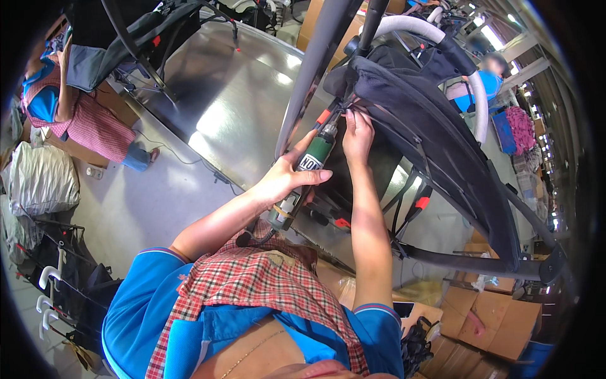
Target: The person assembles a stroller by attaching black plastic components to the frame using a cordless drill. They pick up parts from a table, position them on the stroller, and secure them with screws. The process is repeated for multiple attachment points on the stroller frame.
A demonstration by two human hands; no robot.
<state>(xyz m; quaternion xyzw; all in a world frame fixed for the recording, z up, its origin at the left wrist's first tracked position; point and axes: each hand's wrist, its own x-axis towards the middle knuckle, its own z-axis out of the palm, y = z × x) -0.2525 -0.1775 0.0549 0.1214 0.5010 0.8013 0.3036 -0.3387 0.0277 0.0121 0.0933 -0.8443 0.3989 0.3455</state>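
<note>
My left hand (pixel 287 178) is wrapped round a green electric screwdriver (pixel 322 146), its thumb lying across the body and a cord trailing from its lower end. The tool's tip points up and away, against a joint on a black stroller (pixel 404 101). Close beside that tip, my right hand (pixel 358 138) has its fingers pinched together at the joint under the dark fabric; whatever lies between them is too small to make out. A grey frame tube (pixel 303 82) of the stroller rises just left of the screwdriver. Red-orange buckles (pixel 423 202) hang on straps right of my right forearm.
The stroller stands on a shiny metal-topped table (pixel 240 95). At the far left another person (pixel 82 120) handles a second dark stroller (pixel 113 60). A further person (pixel 483 85) is at the far right. Cardboard boxes (pixel 492 319) lie at the lower right, white sacks (pixel 41 180) at left.
</note>
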